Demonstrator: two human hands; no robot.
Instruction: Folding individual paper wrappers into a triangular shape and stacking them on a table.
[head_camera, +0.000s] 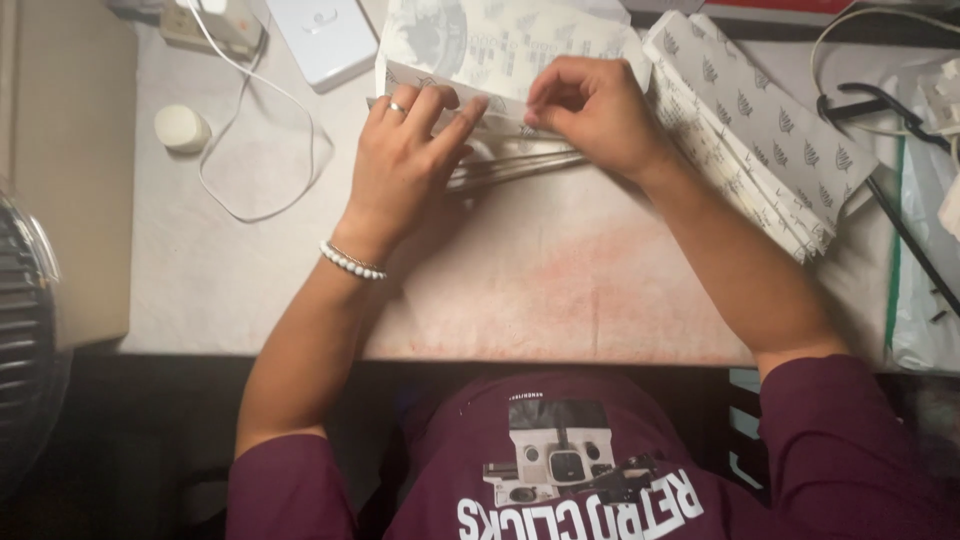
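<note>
Head view: left of centre, your left hand (405, 160) lies flat, fingers spread, pinning the folded paper sheet (500, 55) to the table (560, 280); your right hand (590, 110) pinches its edge, likely creasing it; 1 patterned paper stack (770, 130) waits right

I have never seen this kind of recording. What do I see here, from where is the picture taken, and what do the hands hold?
There is no machine: a person works with bare hands. The single picture comes from a camera worn on the head, looking down.

The left hand, with a ring and a bead bracelet, presses on a folded printed paper. The right hand pinches the edge of that paper. Under the hands lie more folded sheets.

On the pale table also lie a stack of grey papers with a leaf pattern, a white cable, a small white round thing and a white box.
</note>
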